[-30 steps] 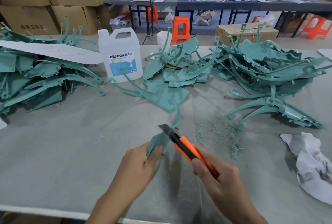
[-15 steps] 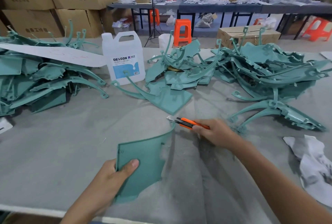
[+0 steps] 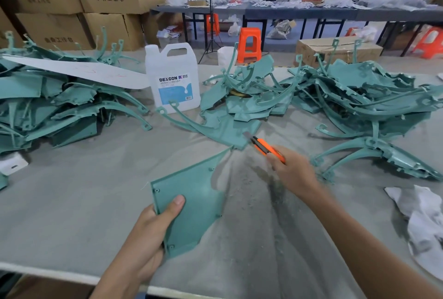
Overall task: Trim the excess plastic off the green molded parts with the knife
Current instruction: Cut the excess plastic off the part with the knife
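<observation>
Head view: my left hand [image 3: 148,234] pinches green panel [image 3: 191,193], lower centre; right hand [image 3: 294,174] grips orange utility knife [image 3: 266,147], blade clear. Shave edges away from my thumb.

Left hand [image 3: 146,234] holds green part [image 3: 191,193]; right hand [image 3: 294,174] grips knife [image 3: 266,146].

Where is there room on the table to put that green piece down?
Bare table lies between the left pile, the jug and the left hand. The far side is crowded with green piles; shavings and crumpled paper fill the right.
</observation>
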